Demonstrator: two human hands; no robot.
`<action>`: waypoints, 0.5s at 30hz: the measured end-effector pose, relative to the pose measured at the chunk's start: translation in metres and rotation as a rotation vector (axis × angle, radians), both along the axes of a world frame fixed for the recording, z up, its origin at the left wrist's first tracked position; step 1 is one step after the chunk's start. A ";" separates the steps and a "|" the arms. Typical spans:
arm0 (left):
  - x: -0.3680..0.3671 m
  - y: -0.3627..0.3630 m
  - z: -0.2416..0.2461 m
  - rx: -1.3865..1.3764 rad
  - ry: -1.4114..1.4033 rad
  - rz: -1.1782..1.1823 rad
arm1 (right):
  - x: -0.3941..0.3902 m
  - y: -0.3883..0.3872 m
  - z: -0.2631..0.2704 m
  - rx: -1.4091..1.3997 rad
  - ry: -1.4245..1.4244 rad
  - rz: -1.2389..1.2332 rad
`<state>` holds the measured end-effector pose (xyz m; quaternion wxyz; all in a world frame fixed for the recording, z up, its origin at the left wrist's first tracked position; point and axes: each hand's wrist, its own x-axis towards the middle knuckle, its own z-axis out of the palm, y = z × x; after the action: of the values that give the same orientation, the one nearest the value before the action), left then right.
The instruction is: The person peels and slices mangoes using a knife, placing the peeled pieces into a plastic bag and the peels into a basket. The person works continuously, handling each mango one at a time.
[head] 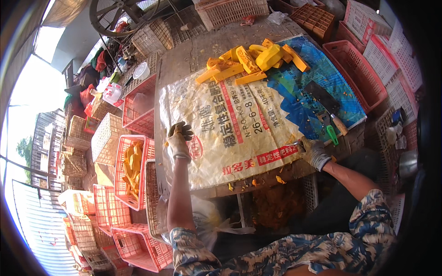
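My left hand (180, 139), in a work glove with dark fingers, is over the left side of a printed woven plastic sack (193, 172) spread on a wooden table. Its fingers are apart, with nothing seen in them. At the sack's near right edge, my gloved right hand (313, 153) is closed around a small metal tool (297, 145), mostly hidden by the glove. Cut pumpkin pieces (247, 60) lie heaped at the far side. Beyond my right hand rest a cleaver (323, 96) with a wooden handle and a peeler (331, 134) with a green handle.
A red plastic crate (355, 72) stands against the table's right side. On the left, another crate (117, 172) holds pumpkin pieces, with several more crates around it. Orange scraps (255, 182) lie along the near table edge (293, 170). A large spoked wheel (121, 15) stands at the back left.
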<state>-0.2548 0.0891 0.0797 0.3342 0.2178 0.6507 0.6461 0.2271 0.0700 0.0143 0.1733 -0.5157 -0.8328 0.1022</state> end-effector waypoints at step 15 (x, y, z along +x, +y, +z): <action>0.150 0.262 -0.019 -0.661 1.470 -0.637 | 0.003 0.000 0.009 -0.108 0.057 0.053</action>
<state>-0.1044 0.3509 0.0607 0.0402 0.6437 0.7642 -0.0052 0.2299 0.0695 0.0228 0.1662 -0.4991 -0.8341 0.1660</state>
